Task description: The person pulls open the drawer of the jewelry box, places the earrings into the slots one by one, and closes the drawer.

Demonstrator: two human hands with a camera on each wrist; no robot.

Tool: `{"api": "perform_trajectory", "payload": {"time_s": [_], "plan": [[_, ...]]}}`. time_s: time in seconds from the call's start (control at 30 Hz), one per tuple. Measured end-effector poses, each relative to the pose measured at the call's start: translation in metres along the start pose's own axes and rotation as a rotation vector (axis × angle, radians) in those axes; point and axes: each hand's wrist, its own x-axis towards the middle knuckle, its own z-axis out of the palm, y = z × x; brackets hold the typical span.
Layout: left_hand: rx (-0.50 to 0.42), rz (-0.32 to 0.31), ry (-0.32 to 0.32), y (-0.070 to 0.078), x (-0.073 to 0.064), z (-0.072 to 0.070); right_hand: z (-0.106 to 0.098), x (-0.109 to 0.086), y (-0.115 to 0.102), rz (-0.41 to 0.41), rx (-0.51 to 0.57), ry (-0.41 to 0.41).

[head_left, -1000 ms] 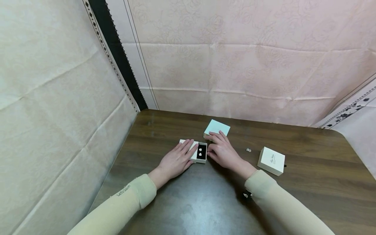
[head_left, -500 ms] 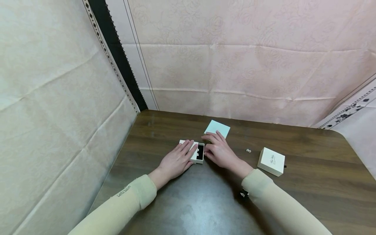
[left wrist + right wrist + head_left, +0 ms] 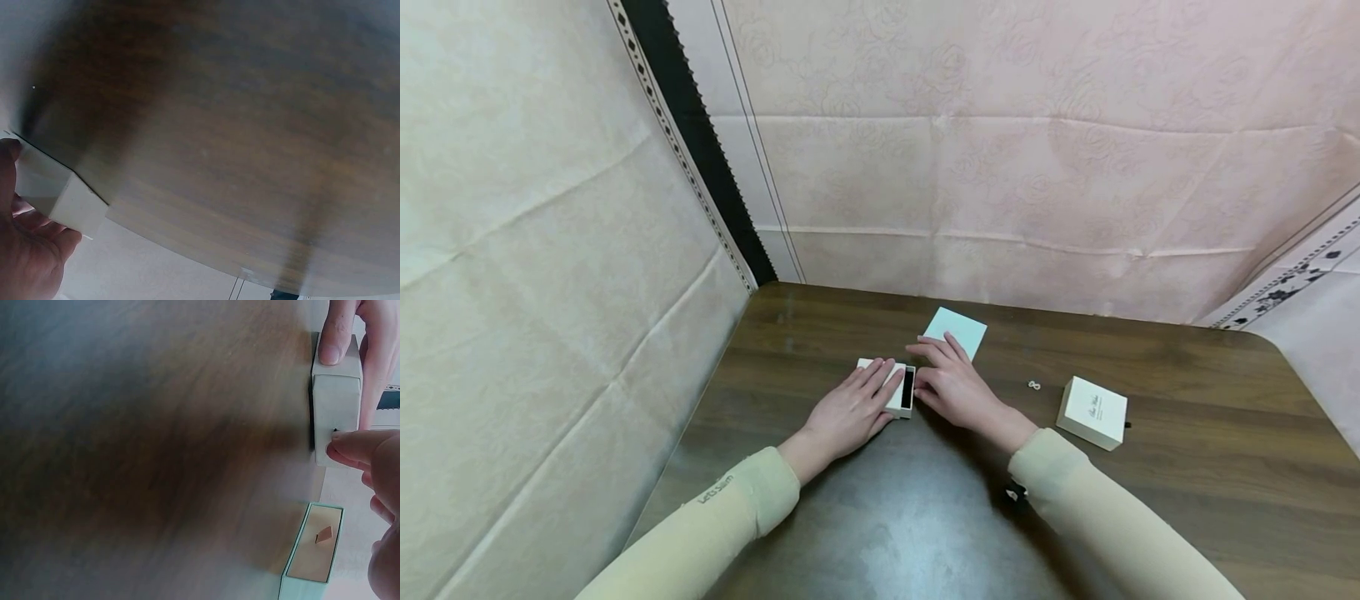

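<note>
My left hand (image 3: 850, 406) lies over a small white drawer-style jewellery box (image 3: 896, 403), fingers across its top and thumb against its near side. The same grip shows on the box (image 3: 80, 203) in the left wrist view. A narrow strip of the drawer's black lining (image 3: 907, 387) shows past the sleeve's right edge; the rest is hidden under the sleeve. My right hand (image 3: 958, 392) is at the drawer's end, thumb and index finger pinching the small dark pull tab (image 3: 335, 431) on the drawer's front face (image 3: 336, 400).
Just behind my right hand is a mint-green box (image 3: 958, 330), whose end bears a brown tab (image 3: 324, 535). A small white figure-eight-like item (image 3: 1033, 385) lies to the right, then another white box (image 3: 1093, 412) with lettering. Patterned cloth (image 3: 1000, 183) hangs behind the table.
My right hand has moved left, sliding the drawer further into the sleeve. Two small white earrings in the drawer have passed out of sight. My left hand has kept its place.
</note>
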Motion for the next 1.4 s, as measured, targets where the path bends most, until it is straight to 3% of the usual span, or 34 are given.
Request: {"api": "perform_trajectory", "payload": {"time_s": [0.53,0.93,1.4], "plan": [[-0.008,0.000,0.021,0.000,0.000,0.001,0.003,0.007,-0.004,0.026,0.021,-0.033],[-0.019,-0.015,-0.026,0.000,-0.002,0.000,0.006,0.012,-0.006,0.040,0.030,-0.045],[-0.065,-0.023,-0.023,0.000,-0.001,-0.001,-0.024,-0.007,0.007,0.096,0.045,-0.035]]}}
